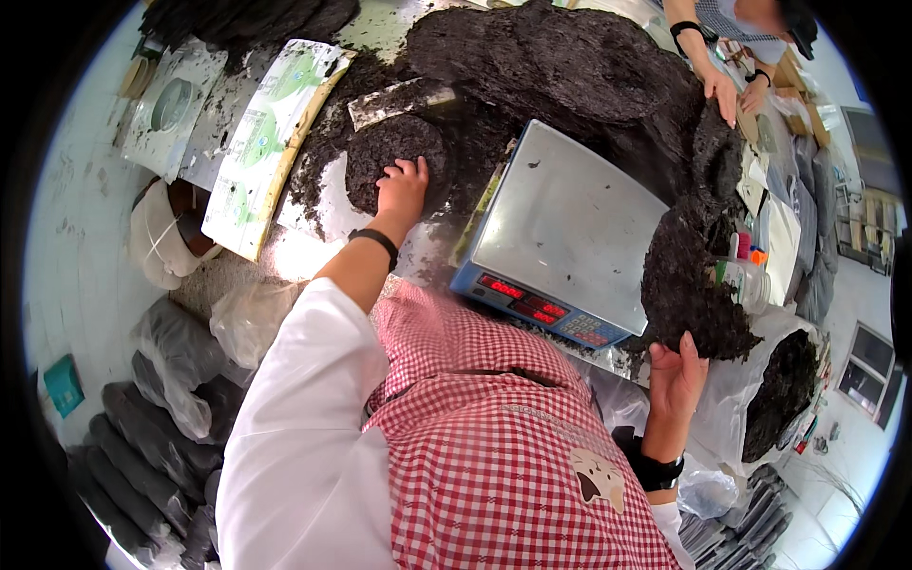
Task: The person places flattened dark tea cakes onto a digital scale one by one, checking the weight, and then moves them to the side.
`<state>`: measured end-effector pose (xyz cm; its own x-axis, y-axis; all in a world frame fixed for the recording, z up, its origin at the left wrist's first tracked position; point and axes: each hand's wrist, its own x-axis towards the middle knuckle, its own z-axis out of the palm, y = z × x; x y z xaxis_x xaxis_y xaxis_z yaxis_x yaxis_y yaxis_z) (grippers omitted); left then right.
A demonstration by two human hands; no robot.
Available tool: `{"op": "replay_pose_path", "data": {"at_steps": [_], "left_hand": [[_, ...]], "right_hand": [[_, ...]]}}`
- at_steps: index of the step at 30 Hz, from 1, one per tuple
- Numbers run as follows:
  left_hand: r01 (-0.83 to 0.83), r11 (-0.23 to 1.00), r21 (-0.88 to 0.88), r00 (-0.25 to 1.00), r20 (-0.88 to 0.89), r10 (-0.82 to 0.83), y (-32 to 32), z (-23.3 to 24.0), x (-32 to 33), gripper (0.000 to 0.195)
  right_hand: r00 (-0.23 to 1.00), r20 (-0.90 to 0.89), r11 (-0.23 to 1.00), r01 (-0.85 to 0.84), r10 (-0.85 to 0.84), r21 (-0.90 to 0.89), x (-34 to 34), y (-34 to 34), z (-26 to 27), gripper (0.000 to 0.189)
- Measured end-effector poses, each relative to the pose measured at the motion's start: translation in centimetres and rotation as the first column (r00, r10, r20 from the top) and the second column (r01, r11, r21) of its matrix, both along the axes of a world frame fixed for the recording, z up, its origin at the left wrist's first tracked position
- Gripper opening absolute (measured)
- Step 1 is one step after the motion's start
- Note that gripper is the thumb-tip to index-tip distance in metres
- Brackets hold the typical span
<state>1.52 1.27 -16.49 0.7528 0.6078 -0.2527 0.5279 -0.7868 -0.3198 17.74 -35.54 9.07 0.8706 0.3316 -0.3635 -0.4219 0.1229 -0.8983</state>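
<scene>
My left hand (403,191) lies with its fingers apart on a round cake of dark dried seaweed (370,153), beside the scale. At the front right, my right hand (675,374) has its thumb and fingers at the lower edge of a ragged dark seaweed sheet (695,285), seemingly pinching it; the grip is partly hidden. That sheet hangs along the right side of a blue digital scale (570,221) with lit red displays. Only a few crumbs lie on the scale's steel plate. Behind the scale, large round seaweed sheets (556,64) are heaped in overlapping layers.
Across the table a co-worker's hand (719,92) touches the heap's right end. A printed white carton panel (271,149) lies at left. An open plastic bag of seaweed (727,406) stands at right, near a clear jar (748,281). Dark packed bags (135,470) are lower left.
</scene>
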Motion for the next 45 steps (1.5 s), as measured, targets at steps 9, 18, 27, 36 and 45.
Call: {"op": "replay_pose_path", "data": {"at_steps": [9,18,27,36,45], "left_hand": [[-0.059,0.959,-0.276,0.940,0.308,0.147,2.1,4.0,-3.2,0.046],[0.656,0.196,-0.729,-0.251,0.034,0.967,1.7,16.2,-3.8,0.021],[0.749,-0.637,-0.181,0.590,-0.254,0.766,-11.1,22.6,8.7,0.025],[0.542,0.189,-0.819,0.496,0.494,0.714,-9.9,19.2,8.9,0.043],[-0.179,0.928,-0.327,0.924,0.269,0.273,-1.0,2.7,-4.0,0.094]], "right_hand": [[0.997,0.031,0.997,-0.077,0.078,-0.033,0.7,-2.5,0.2,0.044],[0.997,-0.005,0.975,-0.076,0.079,0.210,2.0,-3.2,-0.2,0.045],[0.958,-0.032,0.898,-0.256,0.286,0.359,5.0,2.7,-0.2,0.042],[0.981,0.130,0.949,0.102,-0.146,0.297,12.3,-7.6,-1.0,0.035],[0.920,0.315,0.963,0.263,-0.235,-0.051,12.3,-15.5,-2.8,0.039]]}}
